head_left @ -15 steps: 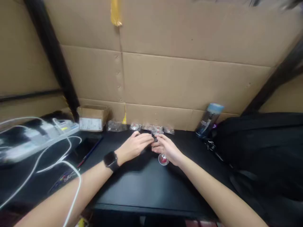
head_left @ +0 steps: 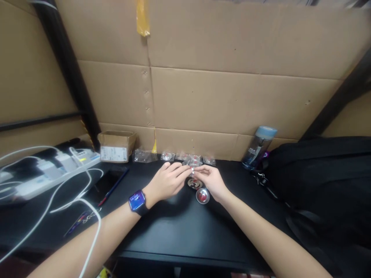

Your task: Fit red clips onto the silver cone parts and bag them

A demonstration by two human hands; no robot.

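I am looking down at a bench lined with a cardboard wall (head_left: 232, 96), and I am placing everything against the dish (head_left: 202, 196), a small round metal one with something red in it. Far to the right of the dish, a black bag (head_left: 324, 177) is slumping across the black surface (head_left: 179, 227). Far to its left, a power strip (head_left: 58, 166) is lying with white cables (head_left: 72, 193) trailing off it. A cardboard box (head_left: 116, 146) is sitting behind and left of the dish against the wall, and a bottle (head_left: 259, 146) is standing behind and to its right. The left hand (head_left: 166, 182) is working just left of and behind the dish. The right hand (head_left: 211, 180) is hovering just behind it. Both are closing their thumbs and fingertips in a pinch on one small piece (head_left: 191, 170), held off the surface just behind the dish; it is too tiny for me to say what it is. A watch (head_left: 136, 201) is glowing on the left wrist. Plastic bags (head_left: 188, 157) are lined up further behind the dish along the wall. A second dish (head_left: 194, 183) is lying just behind the first, under the fingertips. I am judging the step in hand to be fine two-handed work on that piece. Any further handling is calling for a steady, light pinch kept over the dishes.
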